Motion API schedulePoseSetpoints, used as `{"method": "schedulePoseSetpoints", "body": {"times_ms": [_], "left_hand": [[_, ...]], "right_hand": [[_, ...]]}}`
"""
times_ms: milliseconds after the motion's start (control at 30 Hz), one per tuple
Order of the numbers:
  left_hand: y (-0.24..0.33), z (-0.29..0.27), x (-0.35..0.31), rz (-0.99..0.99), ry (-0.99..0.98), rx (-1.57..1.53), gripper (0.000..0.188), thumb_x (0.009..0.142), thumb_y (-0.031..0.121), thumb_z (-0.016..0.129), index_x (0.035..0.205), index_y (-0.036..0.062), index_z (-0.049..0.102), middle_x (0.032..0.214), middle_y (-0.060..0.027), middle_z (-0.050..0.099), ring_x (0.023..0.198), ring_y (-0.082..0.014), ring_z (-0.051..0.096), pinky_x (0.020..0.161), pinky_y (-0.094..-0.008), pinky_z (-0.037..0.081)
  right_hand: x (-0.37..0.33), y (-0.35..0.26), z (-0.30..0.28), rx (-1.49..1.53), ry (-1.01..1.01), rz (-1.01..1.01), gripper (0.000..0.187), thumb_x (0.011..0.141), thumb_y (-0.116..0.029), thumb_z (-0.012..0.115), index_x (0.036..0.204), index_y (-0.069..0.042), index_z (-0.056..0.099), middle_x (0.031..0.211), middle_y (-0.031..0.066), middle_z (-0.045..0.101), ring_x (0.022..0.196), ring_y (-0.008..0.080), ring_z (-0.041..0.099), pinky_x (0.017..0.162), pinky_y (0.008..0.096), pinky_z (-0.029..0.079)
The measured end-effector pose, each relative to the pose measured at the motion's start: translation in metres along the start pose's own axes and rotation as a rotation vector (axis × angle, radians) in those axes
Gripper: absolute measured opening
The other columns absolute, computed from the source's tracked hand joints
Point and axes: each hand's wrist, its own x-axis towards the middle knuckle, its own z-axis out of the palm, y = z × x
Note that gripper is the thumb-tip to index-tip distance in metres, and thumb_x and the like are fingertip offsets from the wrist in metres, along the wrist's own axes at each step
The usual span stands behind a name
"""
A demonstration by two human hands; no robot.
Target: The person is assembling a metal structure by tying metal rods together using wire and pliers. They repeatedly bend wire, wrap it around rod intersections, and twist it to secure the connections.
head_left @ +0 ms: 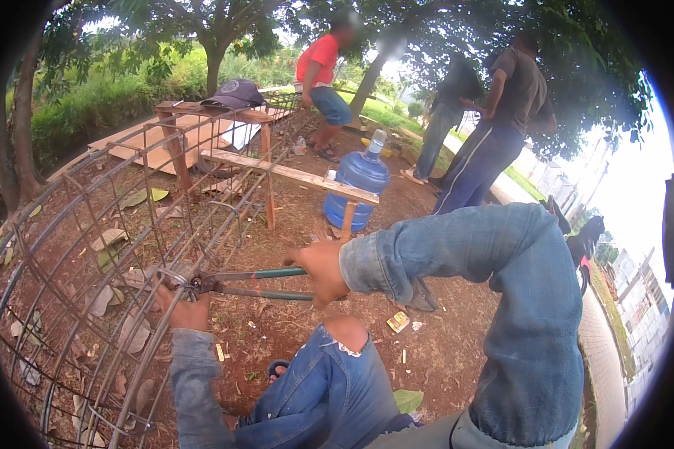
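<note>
My right hand (322,274) is closed around the green handles of long pincers (266,274). Their dark jaws meet the crossing of bars on a long steel rebar cage (120,352), at the left. Just below those jaws, my left hand (183,308) is closed against the bars. Between its fingers shows what looks like a small bunch of pale tie wire (176,274), partly hidden by the bars and hand. The cage is made of long rods with curved stirrups around them.
A wooden trestle (292,176) supports the cage, with a dark cap (234,95) on top. Behind it stands a blue water jug (358,183). One person in a red shirt (322,60) and two others stand beyond. Leaves and a yellow packet (398,322) lie on the dirt.
</note>
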Motion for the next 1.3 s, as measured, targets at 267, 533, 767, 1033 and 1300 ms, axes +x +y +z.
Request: {"method": "schedulePoseSetpoints", "body": {"times_ms": [267, 533, 767, 1033, 1300], "left_hand": [[-0.001, 0.005, -0.005, -0.012, -0.051, 0.026, 0.096, 0.061, 0.019, 0.079, 0.136, -0.0097, 0.026, 0.131, -0.0304, 0.037, 0.125, -0.0446, 0.036, 0.107, -0.0464, 0.030], [0.009, 0.003, -0.006, -0.024, -0.034, 0.003, 0.093, 0.061, 0.019, 0.079, 0.134, -0.0101, 0.029, 0.125, -0.0282, 0.041, 0.120, -0.0423, 0.040, 0.104, -0.0475, 0.032], [0.010, 0.005, -0.011, -0.020, -0.037, -0.005, 0.090, 0.061, 0.017, 0.079, 0.132, -0.0097, 0.030, 0.118, -0.0253, 0.043, 0.112, -0.0408, 0.044, 0.099, -0.0474, 0.036], [-0.013, 0.005, 0.001, 0.006, 0.005, 0.078, 0.100, 0.057, 0.025, 0.083, 0.135, -0.0079, 0.030, 0.127, -0.0291, 0.041, 0.121, -0.0419, 0.040, 0.104, -0.0467, 0.033], [0.004, 0.003, 0.001, -0.030, -0.041, 0.050, 0.111, 0.058, 0.037, 0.085, 0.139, -0.0070, 0.023, 0.131, -0.0297, 0.037, 0.122, -0.0425, 0.041, 0.102, -0.0466, 0.038]], "right_hand": [[-0.011, 0.020, 0.017, -0.742, 0.820, -0.417, 0.059, 0.081, -0.017, 0.058, 0.135, -0.002, 0.039, 0.114, 0.0155, 0.052, 0.107, 0.0301, 0.055, 0.090, 0.0529, 0.041], [0.000, 0.023, -0.014, -0.981, 1.084, -0.513, 0.058, 0.079, -0.021, 0.060, 0.134, -0.006, 0.047, 0.105, 0.0111, 0.057, 0.095, 0.0240, 0.057, 0.083, 0.0441, 0.042], [-0.014, 0.014, -0.008, -0.631, 0.508, -0.241, 0.048, 0.070, -0.012, 0.063, 0.117, -0.001, 0.057, 0.081, 0.0131, 0.063, 0.070, 0.0295, 0.065, 0.056, 0.0419, 0.052], [0.024, 0.028, -0.043, 0.373, -0.271, -0.095, 0.020, 0.083, -0.016, 0.061, 0.090, 0.003, 0.062, 0.062, 0.0050, 0.058, 0.054, 0.0144, 0.058, 0.047, 0.0316, 0.046], [0.040, 0.072, 0.014, 0.999, -0.617, -0.144, 0.031, 0.093, -0.027, 0.056, 0.106, 0.001, 0.058, 0.084, 0.0125, 0.065, 0.070, 0.0193, 0.066, 0.060, 0.0314, 0.055]]}}
